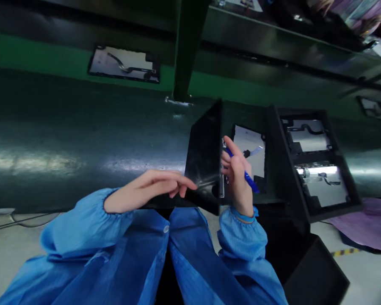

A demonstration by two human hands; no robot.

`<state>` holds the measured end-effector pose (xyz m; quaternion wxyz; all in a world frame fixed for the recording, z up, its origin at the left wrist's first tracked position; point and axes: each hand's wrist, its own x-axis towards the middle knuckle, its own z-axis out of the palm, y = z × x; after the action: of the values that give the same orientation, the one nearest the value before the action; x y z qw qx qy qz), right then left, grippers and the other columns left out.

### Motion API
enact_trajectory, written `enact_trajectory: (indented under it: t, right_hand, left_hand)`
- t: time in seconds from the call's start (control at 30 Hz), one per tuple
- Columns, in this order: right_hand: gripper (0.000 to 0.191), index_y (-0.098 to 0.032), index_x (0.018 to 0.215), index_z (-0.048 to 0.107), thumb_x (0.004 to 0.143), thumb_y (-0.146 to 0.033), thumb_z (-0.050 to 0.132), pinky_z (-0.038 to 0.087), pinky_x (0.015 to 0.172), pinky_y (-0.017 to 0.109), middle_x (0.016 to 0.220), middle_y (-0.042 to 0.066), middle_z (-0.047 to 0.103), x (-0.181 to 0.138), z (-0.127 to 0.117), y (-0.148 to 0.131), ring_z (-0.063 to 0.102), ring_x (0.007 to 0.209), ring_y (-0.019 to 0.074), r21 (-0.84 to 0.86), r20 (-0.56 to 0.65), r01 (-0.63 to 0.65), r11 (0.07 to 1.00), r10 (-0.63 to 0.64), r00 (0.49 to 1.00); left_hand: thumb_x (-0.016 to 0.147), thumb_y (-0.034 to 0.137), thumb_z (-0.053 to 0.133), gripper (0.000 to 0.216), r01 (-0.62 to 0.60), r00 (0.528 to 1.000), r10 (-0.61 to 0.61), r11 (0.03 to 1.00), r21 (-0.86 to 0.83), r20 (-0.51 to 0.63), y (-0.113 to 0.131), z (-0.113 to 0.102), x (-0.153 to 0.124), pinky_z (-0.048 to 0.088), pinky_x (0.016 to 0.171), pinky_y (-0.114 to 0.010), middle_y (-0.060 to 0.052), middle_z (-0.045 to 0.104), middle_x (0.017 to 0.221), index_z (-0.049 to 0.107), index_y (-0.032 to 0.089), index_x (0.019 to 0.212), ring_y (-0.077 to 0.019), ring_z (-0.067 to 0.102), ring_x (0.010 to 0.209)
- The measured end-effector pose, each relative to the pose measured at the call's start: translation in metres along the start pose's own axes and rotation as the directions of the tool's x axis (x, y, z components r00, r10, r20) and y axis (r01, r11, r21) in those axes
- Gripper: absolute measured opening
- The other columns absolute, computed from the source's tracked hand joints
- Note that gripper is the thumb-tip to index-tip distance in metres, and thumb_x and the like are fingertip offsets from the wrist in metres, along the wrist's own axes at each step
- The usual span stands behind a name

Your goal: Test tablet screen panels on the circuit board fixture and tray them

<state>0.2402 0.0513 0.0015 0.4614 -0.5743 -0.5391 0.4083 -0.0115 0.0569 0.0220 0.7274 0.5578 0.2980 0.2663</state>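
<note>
The left hand (149, 190) stretches out palm down over the dark green tabletop (82, 127), its fingers (186, 183) loose and gripping nothing, their tips at or just over the edge of a tilted black panel (205, 161). The right hand (236, 176) stands upright just past that panel, its fingers clenched around a blue pen (247, 177), whose tip points up and left. A white sheet with a black cable (249, 146) sits just beyond those fingers, and a two-compartment black tray (314, 165) stands further right
</note>
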Motion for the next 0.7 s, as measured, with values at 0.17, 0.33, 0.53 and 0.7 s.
enact_trajectory:
  t: [0.17,0.33,0.53,0.7]
  right_hand:
    - [0.036,-0.025,0.120,0.070,0.084,-0.028,0.065,0.053,0.103,0.044,0.113,0.000,0.075,0.008,-0.003,-0.006,0.067,0.112,0.0261,0.046,-0.056,-0.017,0.999,0.020,0.998]
    - [0.044,-0.028,0.128,0.066,0.086,-0.025,0.054,0.055,0.101,0.041,0.116,-0.003,0.074,0.008,0.046,-0.005,0.068,0.113,0.0226,0.207,0.071,-0.047,0.977,0.033,0.997]
    - [0.048,-0.025,0.145,0.050,0.098,-0.037,0.048,0.062,0.089,0.041,0.122,0.004,0.072,-0.003,0.051,0.005,0.071,0.105,0.0217,-0.081,0.092,0.085,0.993,-0.077,0.993]
    - [0.021,-0.025,0.112,0.069,0.093,-0.023,0.062,0.059,0.070,0.034,0.089,0.003,0.076,-0.014,-0.005,0.054,0.068,0.073,0.0176,-0.575,-0.183,0.308,0.758,-0.487,0.854]
  left_hand:
    - [0.097,0.037,0.057,0.029,-0.106,0.849,0.089,0.994,-0.003,-0.521,-0.049,-0.008,-0.004,0.049,0.088,-0.027,-0.005,0.070,0.109,0.075,0.026,0.117,-0.0183,0.061,0.098]
    - [0.092,0.057,0.057,0.048,-0.246,0.591,-0.132,0.910,-0.333,-0.796,-0.072,-0.016,0.001,0.054,0.094,-0.031,-0.008,0.073,0.115,0.074,0.018,0.114,-0.0238,0.065,0.111]
    - [0.100,0.040,0.051,0.032,-0.182,0.556,-0.427,0.774,-0.606,-0.713,-0.062,-0.023,-0.012,0.061,0.088,-0.027,0.003,0.079,0.099,0.073,0.020,0.112,-0.0224,0.072,0.106]
    - [0.103,0.044,0.041,0.044,-0.269,0.463,-0.438,0.758,-0.593,-0.770,-0.056,-0.014,-0.007,0.063,0.088,-0.036,0.002,0.079,0.092,0.068,0.017,0.126,-0.0252,0.071,0.108]
